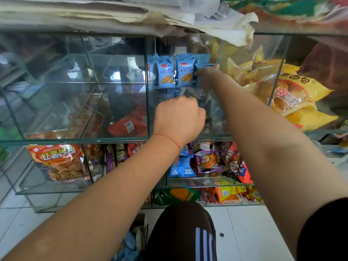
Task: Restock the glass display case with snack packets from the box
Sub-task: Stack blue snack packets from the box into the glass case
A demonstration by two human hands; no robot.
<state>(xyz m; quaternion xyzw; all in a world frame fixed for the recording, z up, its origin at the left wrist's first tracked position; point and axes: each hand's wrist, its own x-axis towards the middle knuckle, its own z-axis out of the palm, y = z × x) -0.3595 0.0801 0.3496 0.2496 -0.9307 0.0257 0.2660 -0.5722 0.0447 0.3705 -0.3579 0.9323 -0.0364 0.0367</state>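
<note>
Display case: we face a glass case [148, 91] with several shelves split into compartments by glass walls.
Blue packets: in the top shelf's middle compartment we see light-blue biscuit packets [165, 72] standing upright in a row toward the back, each printed with a round biscuit and Chinese writing too small for us to read in full.
Right hand: our right hand [208, 75] reaches deep into that compartment, its fingers pinching one more blue packet [202, 66] at the right end of the row, just beside the others.
Left hand: our left hand [178, 117] hangs at the front of the same compartment, fingers curled under; we cannot tell whether it holds anything. A thin red string [166, 137] circles the wrist.
Yellow bags: the top shelf's right compartment holds big yellow bread bags [293, 91]; one shows a large "30" in red.
Red packets: small red packets [128, 125] lie low in the compartment left of the middle.
Crisps bag: at the second shelf's left end an orange bag [56, 159] reads "HONGSHU" over large Chinese characters.
Second shelf, middle: purple packets [207, 161] and blue ones [182, 168] lie mixed.
Box: at the bottom edge, left of our dark trouser knee [184, 232], a box [137, 236] with packets inside is partly visible.
</note>
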